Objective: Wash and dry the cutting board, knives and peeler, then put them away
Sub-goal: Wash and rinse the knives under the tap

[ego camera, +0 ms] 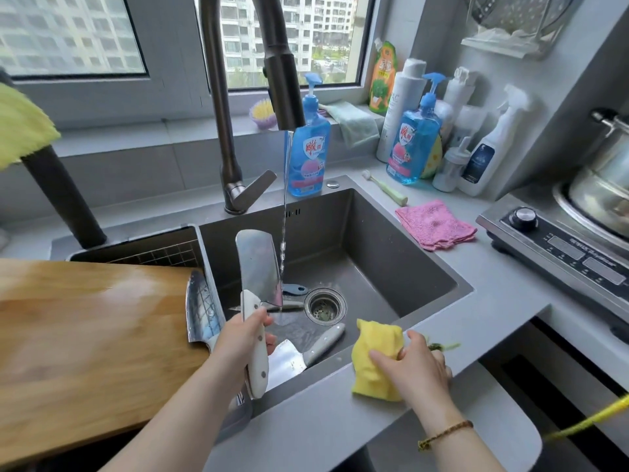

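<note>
The left hand (pixel 243 338) is closed around the white handle of a cleaver (pixel 258 267), blade up beside the running water over the sink (pixel 374 240). The right hand (pixel 413 364) pinches a yellow sponge (pixel 374 356) on the table edge. The cleaver looks heavy, stiff and wet-slick; best held by the handle only, wiping away from the edge. Another knife (pixel 200 308) lies on the board (pixel 85 335).

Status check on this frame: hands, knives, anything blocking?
Left hand shut on cleaver beside running water. Right hand shut on yellow sponge. Second cleaver in sink. Nothing blocking.
</note>
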